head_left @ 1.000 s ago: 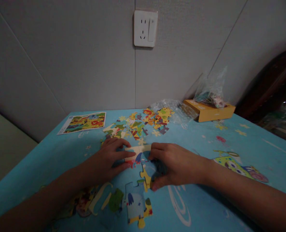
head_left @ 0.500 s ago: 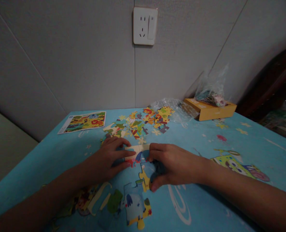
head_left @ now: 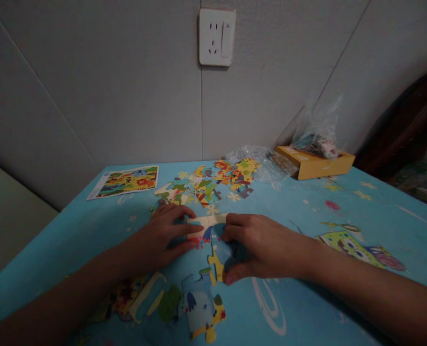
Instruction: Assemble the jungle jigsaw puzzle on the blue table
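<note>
My left hand (head_left: 161, 235) lies on the blue tablecloth (head_left: 91, 226), its fingers pressed on the left end of a small cluster of joined puzzle pieces (head_left: 208, 230). My right hand (head_left: 262, 245) curls round a blue and yellow puzzle piece (head_left: 217, 259) at the cluster's right side, thumb below and fingers above. Both hands meet over a pale strip of the cluster. More joined pieces (head_left: 199, 307) lie nearer to me, between my forearms.
A heap of loose puzzle pieces (head_left: 213, 182) lies beyond my hands. A reference picture card (head_left: 127, 181) sits at the far left, a clear plastic bag (head_left: 263, 163) and a yellow box (head_left: 316, 163) at the far right. A wall socket (head_left: 216, 37) is above.
Both hands have stayed on the pieces; my right hand has shifted slightly with its piece. The view has barely moved.
</note>
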The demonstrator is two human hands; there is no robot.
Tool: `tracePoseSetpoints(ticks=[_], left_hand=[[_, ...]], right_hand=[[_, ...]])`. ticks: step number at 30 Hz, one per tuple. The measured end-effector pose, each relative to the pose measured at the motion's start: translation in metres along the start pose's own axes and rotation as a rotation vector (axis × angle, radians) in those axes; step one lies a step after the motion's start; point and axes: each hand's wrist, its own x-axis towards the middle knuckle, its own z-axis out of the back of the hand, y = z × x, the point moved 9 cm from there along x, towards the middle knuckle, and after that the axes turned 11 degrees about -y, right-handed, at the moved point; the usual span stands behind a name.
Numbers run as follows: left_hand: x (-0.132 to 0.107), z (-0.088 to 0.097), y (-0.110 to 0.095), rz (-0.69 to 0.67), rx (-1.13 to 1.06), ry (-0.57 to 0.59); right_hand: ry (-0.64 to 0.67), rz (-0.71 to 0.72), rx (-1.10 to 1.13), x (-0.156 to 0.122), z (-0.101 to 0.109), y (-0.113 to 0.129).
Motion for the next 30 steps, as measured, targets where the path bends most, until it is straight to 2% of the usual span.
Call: tracePoseSetpoints(ticks=[7, 9, 12, 14, 18, 22, 30], left_hand=[[-0.001, 0.000, -0.001, -0.010, 0.016, -0.005], [-0.001, 0.003, -0.002, -0.009, 0.019, -0.022], [0.000, 0.009, -0.010, -0.037, -0.001, -0.042], [0.000, 0.012, -0.019, -0.080, -0.036, -0.030], [-0.001, 0.009, -0.033, -0.149, -0.098, 0.054], [-0.004, 0.003, -0.029, -0.126, -0.093, 0.119], [-0.002, 0.004, -0.018, -0.105, -0.091, 0.077]], right_hand=[[-0.001, 0.024, 0.040, -0.001, 0.006, -0.002], [-0.088, 0.005, 0.044, 0.001, 0.016, -0.010], [-0.294, -0.070, -0.010, 0.003, 0.036, -0.028], [-0.365, -0.117, -0.034, 0.004, 0.041, -0.037], [-0.321, -0.147, -0.057, 0.007, 0.031, -0.042], [-0.272, -0.156, -0.060, 0.008, 0.023, -0.042], [-0.218, -0.183, -0.042, 0.007, 0.016, -0.047]])
